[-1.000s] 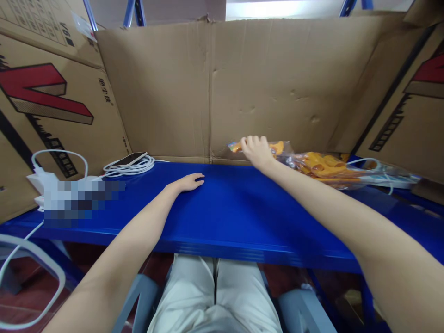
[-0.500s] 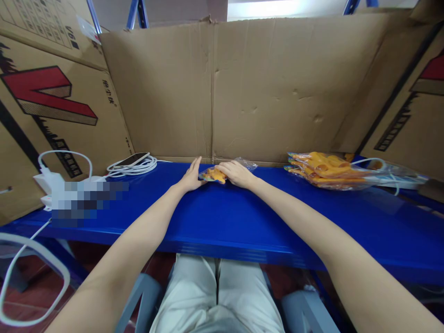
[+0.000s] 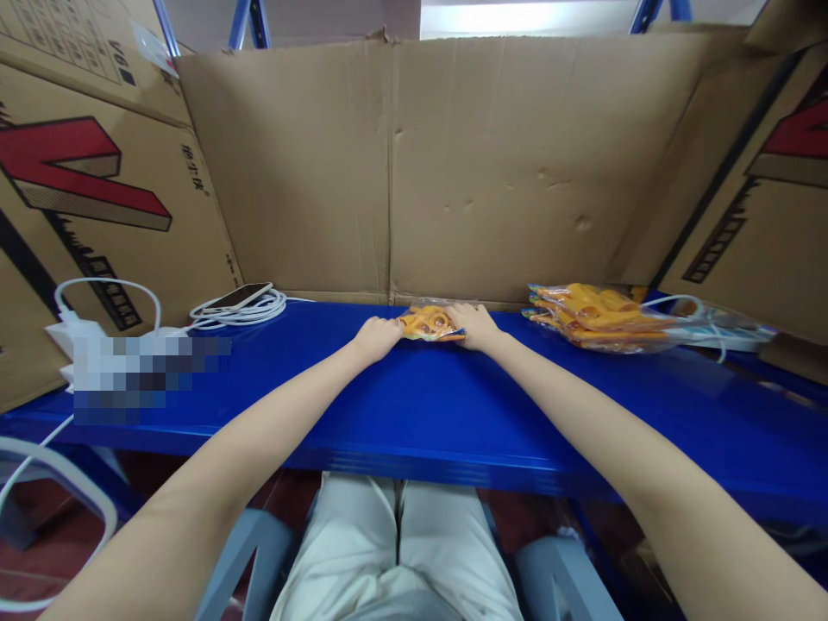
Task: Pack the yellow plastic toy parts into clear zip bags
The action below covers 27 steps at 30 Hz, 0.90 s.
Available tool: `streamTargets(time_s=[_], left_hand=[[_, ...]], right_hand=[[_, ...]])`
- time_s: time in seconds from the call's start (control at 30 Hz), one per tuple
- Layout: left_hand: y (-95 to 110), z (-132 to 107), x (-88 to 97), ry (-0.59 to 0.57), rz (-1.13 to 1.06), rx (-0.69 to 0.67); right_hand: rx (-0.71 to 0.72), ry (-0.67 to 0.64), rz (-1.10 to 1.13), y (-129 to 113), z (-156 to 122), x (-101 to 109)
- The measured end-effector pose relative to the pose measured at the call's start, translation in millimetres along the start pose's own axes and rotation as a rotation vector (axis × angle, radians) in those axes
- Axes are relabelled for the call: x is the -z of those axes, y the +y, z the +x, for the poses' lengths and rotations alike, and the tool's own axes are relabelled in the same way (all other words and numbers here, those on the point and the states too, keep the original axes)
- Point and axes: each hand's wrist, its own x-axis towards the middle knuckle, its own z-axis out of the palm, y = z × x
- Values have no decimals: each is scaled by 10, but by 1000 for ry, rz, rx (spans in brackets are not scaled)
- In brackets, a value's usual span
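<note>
A small clear packet of orange pieces (image 3: 429, 323) lies on the blue table (image 3: 414, 405) near the cardboard back wall. My left hand (image 3: 379, 336) grips the packet's left end with curled fingers. My right hand (image 3: 474, 325) holds its right end, fingers closed over the edge. Both arms reach straight forward from my lap.
A stack of similar orange packets (image 3: 599, 316) lies to the right, with a white power strip and cable (image 3: 718, 332) behind it. At the left are a phone on a coiled white cable (image 3: 241, 302) and a white charger (image 3: 74, 332). Cardboard walls (image 3: 504, 164) enclose the table.
My right hand took one packet from the right-hand stack and brought it to the middle of the table. My left hand moved forward and closed on its other end.
</note>
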Motion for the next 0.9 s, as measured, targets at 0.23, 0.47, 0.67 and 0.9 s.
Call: streamTargets(time_s=[0.23, 0.47, 0.67, 0.9], left_hand=[[108, 170, 92, -41, -89, 59], [157, 340, 111, 10, -257, 180], [186, 382, 209, 25, -240, 200], [2, 417, 157, 149, -678, 262]], right_hand=[[30, -2, 316, 273, -86, 11], [272, 77, 611, 378, -90, -12], [-4, 254, 569, 319, -100, 34], [-257, 178, 1175, 244, -125, 146]])
